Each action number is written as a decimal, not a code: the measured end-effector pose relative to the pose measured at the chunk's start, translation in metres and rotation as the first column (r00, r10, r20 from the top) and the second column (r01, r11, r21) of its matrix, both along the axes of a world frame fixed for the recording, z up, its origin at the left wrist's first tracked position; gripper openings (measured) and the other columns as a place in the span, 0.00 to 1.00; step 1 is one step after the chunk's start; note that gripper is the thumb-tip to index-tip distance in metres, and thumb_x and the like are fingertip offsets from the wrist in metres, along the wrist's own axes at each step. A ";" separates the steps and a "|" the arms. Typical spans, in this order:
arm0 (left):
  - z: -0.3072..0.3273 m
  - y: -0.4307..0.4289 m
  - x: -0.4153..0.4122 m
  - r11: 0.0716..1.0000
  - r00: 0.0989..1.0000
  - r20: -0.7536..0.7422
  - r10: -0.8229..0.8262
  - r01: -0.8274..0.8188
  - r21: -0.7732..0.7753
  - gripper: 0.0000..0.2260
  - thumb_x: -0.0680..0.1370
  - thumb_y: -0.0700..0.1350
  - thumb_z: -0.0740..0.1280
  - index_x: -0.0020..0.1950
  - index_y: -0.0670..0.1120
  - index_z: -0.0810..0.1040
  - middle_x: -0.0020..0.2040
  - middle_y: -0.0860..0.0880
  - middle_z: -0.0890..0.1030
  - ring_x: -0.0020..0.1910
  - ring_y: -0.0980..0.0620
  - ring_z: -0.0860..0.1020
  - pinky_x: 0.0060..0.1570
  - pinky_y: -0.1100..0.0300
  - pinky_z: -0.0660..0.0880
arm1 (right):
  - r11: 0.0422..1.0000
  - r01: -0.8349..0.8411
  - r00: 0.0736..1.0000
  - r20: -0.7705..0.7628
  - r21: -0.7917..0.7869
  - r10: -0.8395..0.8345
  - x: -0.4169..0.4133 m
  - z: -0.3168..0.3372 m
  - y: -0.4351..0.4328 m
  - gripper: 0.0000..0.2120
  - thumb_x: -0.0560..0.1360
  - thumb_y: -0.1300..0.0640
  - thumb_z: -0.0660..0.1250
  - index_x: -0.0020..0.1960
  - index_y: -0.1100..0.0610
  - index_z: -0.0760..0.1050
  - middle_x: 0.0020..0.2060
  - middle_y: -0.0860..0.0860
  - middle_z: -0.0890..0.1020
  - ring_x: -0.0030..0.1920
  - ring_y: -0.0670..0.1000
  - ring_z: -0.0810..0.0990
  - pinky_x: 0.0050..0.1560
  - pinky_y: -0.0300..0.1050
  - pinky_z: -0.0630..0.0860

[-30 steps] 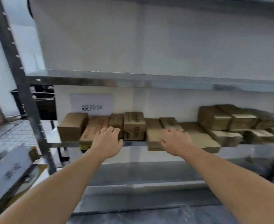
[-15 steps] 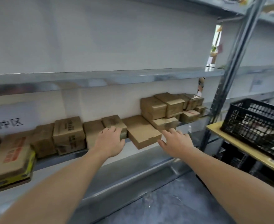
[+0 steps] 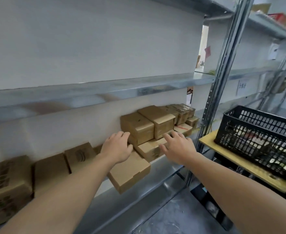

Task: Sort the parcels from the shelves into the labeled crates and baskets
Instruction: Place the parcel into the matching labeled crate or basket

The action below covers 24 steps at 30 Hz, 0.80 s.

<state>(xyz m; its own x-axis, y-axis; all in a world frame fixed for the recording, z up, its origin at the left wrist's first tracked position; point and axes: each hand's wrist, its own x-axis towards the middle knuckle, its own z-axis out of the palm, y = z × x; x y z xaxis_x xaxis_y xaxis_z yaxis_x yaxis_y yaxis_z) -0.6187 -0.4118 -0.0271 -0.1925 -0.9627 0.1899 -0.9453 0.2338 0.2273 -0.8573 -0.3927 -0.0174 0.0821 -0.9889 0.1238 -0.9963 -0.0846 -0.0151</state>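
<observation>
On the middle shelf, both hands spread, empty: left hand and right hand flank the stacked boxes to grip both sides; crate waits right.

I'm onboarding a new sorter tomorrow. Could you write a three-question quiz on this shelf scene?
1. True or false: the left hand has lifted a parcel clear of the shelf.
2. The black crate stands on: A) the floor B) a yellow-topped table C) the upper shelf.
3. Fill in: the right hand reaches with its fingers ____ toward the stacked boxes.

Key
1. False: it rests flat, holding nothing.
2. B
3. Spread open
</observation>
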 end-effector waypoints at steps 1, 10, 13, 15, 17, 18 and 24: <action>0.000 -0.016 -0.004 1.000 1.000 0.003 0.000 0.000 -0.004 0.24 0.80 0.54 0.57 0.76 0.51 0.62 0.74 0.50 0.67 0.70 0.46 0.67 0.68 0.51 0.65 | 1.000 0.004 1.000 0.003 -0.012 -0.004 -0.002 0.001 -0.014 0.26 0.82 0.36 0.52 0.76 0.48 0.64 0.73 0.53 0.70 0.75 0.58 0.66 0.70 0.62 0.66; -0.017 -0.116 -0.043 0.999 0.999 0.037 0.026 -0.027 0.038 0.24 0.80 0.56 0.57 0.76 0.53 0.62 0.74 0.50 0.66 0.71 0.45 0.66 0.69 0.49 0.65 | 0.999 -0.047 0.994 0.095 -0.009 0.047 -0.021 -0.005 -0.113 0.24 0.82 0.37 0.52 0.73 0.47 0.65 0.71 0.53 0.70 0.75 0.56 0.65 0.72 0.64 0.64; -0.029 -0.141 -0.054 0.997 0.997 0.043 0.072 -0.073 0.036 0.25 0.80 0.57 0.58 0.76 0.54 0.61 0.74 0.49 0.66 0.71 0.44 0.66 0.70 0.48 0.63 | 0.996 -0.092 0.991 0.092 -0.016 0.094 -0.028 -0.008 -0.147 0.24 0.82 0.37 0.52 0.73 0.48 0.65 0.72 0.53 0.69 0.76 0.56 0.63 0.73 0.65 0.62; -0.035 -0.154 -0.061 0.992 0.992 0.035 0.118 -0.119 0.041 0.27 0.79 0.58 0.59 0.77 0.55 0.60 0.75 0.49 0.65 0.72 0.44 0.65 0.70 0.47 0.62 | 0.989 -0.144 0.986 0.086 -0.020 0.146 -0.032 -0.009 -0.170 0.24 0.82 0.38 0.52 0.73 0.48 0.65 0.73 0.53 0.68 0.77 0.56 0.61 0.73 0.65 0.61; -0.043 -0.162 -0.067 0.985 0.987 0.039 0.157 -0.159 0.060 0.28 0.79 0.60 0.60 0.77 0.55 0.60 0.75 0.49 0.64 0.73 0.43 0.63 0.70 0.47 0.62 | 0.979 -0.202 0.977 0.069 -0.013 0.203 -0.036 -0.013 -0.191 0.25 0.82 0.38 0.52 0.74 0.48 0.64 0.75 0.54 0.66 0.78 0.57 0.58 0.73 0.65 0.58; -0.048 -0.165 -0.071 0.982 0.984 0.033 0.176 -0.178 0.063 0.28 0.79 0.60 0.60 0.77 0.55 0.60 0.75 0.49 0.63 0.74 0.43 0.61 0.70 0.47 0.62 | 0.972 -0.234 0.970 0.060 -0.010 0.234 -0.038 -0.016 -0.201 0.25 0.83 0.38 0.52 0.75 0.48 0.63 0.76 0.54 0.64 0.79 0.57 0.56 0.74 0.66 0.56; -0.073 -0.168 -0.078 0.967 0.952 -0.174 0.253 -0.255 0.012 0.26 0.79 0.59 0.63 0.76 0.55 0.64 0.76 0.48 0.60 0.75 0.45 0.54 0.74 0.48 0.60 | 0.929 -0.369 0.927 0.083 0.023 0.366 -0.048 -0.038 -0.248 0.26 0.83 0.37 0.51 0.79 0.44 0.60 0.80 0.53 0.61 0.80 0.59 0.55 0.77 0.66 0.52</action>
